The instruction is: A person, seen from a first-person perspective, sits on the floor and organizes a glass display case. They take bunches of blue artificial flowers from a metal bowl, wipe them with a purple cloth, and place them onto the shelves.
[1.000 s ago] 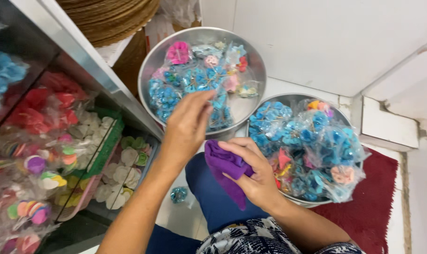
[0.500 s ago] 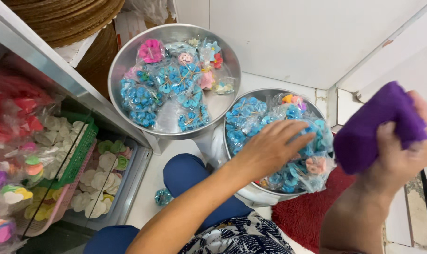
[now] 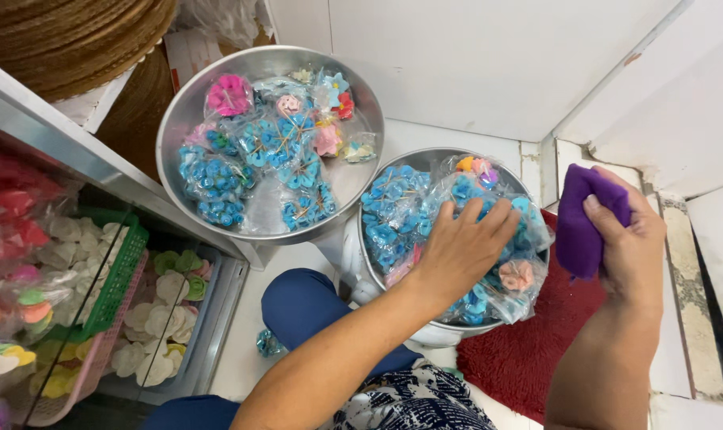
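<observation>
**A:** Seated on the floor, a person spreads the left hand (image 3: 465, 247) flat over clear packets of blue flower pieces (image 3: 401, 219) heaped in the nearer metal basin (image 3: 433, 159). The fingers are open and resting on the plastic, pinching nothing yet.

**B:** And the right hand (image 3: 628, 239)?

**A:** Raised beyond the basin's right rim, curled tight around a purple cloth (image 3: 580, 219), above the red mat (image 3: 528, 350).

**B:** How best to lift a packet?

**A:** Probably by closing on one bag's gathered top; the plastic looks slippery, and neighbours could slide over the rim.

**B:** Farther out?

**A:** A second basin (image 3: 186, 119) of mixed blue and pink packets at upper left, then baskets of pale flowers (image 3: 150, 318) along the left edge.
</observation>
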